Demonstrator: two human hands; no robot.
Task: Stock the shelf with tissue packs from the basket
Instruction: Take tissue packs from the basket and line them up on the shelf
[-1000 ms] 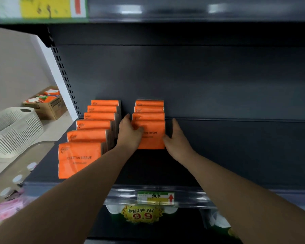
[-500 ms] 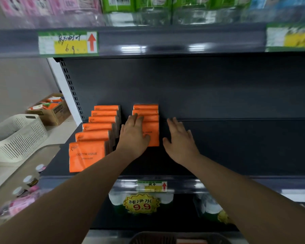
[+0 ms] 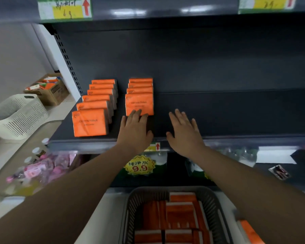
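At the far left, off the shelf, a white basket [image 3: 16, 117] and a cardboard box [image 3: 49, 92] sat on a pale ledge. On the left end of the shelf [image 3: 236, 117], orange tissue packs stood in two rows running from the back wall toward the front edge. The left row [image 3: 90, 124] came near the front edge. The right row [image 3: 139, 103] was shorter and stopped about halfway.

The left hand [image 3: 136, 131] lay flat, palm down and fingers straight, holding nothing, in the gap between that shorter row and the front edge. Its fingertips overlapped the lower edge of the front pack, though whether they touched it could not be told. Just to its right, the right hand [image 3: 184, 132] was spread over the dark shelf board, likewise holding nothing.

The supply lay below the front edge and toward the person. There a dark basket [image 3: 217, 199] between the two forearms held more packs [image 3: 180, 212], standing on edge and pressed close. Those on its left ran lengthwise away from the person, and those at its middle and near side ran crosswise.

To fetch one, both hands would probably have to draw back and drop. The basket sat roughly central, with the right forearm passing closer to its rim, so the right hand seemed slightly nearer. The free place for the next pack appeared to be in front of the shorter row.
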